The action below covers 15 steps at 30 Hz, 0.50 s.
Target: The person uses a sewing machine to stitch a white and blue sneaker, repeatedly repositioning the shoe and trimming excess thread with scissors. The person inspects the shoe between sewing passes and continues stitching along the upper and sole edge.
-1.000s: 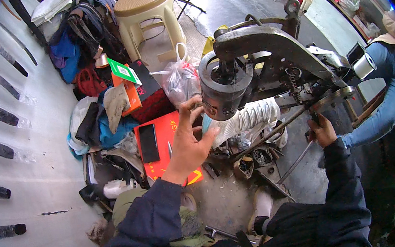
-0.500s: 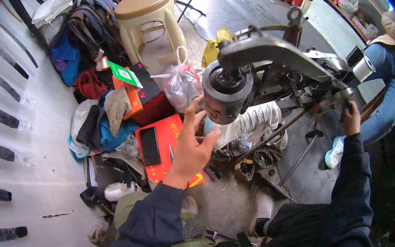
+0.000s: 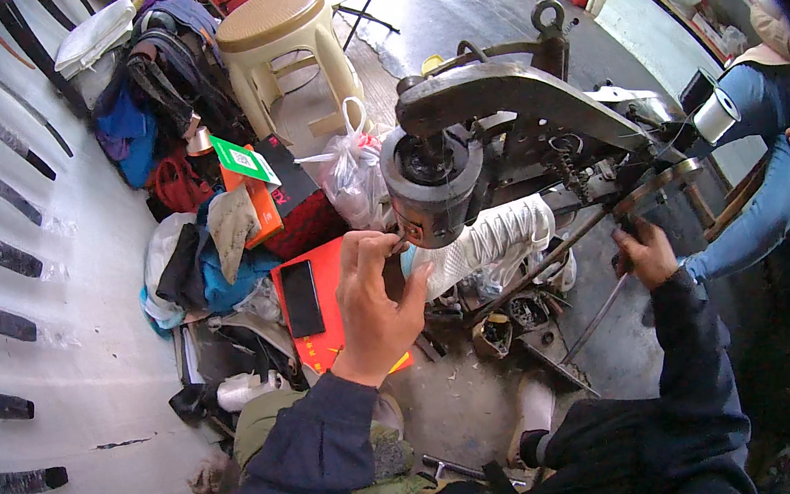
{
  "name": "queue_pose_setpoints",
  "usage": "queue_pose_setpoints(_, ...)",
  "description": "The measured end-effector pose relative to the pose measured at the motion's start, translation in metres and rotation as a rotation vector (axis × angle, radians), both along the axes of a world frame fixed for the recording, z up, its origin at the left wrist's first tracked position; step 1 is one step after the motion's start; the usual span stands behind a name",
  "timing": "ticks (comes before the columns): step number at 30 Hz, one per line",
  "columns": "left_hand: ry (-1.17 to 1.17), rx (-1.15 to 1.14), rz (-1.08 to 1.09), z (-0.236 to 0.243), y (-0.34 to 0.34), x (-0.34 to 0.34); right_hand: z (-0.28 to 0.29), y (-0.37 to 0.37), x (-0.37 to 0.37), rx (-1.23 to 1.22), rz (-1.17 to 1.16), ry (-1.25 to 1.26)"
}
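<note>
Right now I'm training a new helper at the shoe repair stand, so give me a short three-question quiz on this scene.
1. True or false: the left hand has its fingertips at the round head of the stitching machine.
2. What does the right hand grip? A) the plastic stool, B) the handle of the machine's hand wheel, C) the black phone.
3. Fill in: the white sneaker sits on the machine's arm, just ___ the round head.

Key
1. True.
2. B; the hand closes on the handle at the hand wheel, away from the plastic stool and the black phone.
3. Below.
</note>
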<state>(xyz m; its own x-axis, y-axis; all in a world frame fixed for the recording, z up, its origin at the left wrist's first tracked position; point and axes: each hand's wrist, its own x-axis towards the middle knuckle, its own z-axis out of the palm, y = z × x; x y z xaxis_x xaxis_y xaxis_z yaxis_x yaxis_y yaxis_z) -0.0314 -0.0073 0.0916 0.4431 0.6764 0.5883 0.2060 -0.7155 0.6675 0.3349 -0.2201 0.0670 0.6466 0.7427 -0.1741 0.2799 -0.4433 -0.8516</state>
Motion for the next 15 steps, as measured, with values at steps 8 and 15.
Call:
queue_pose_setpoints(8, -0.086, -0.091, -0.058, 0.0, 0.0, -0.004, 0.048, -0.034, 0.089, 0.07, -0.232, -0.714)
queue_pose_setpoints(15, -0.094, -0.093, 0.011, 0.005, 0.003, -0.009, -0.081, -0.062, 0.154, -0.136, -0.208, -0.548)
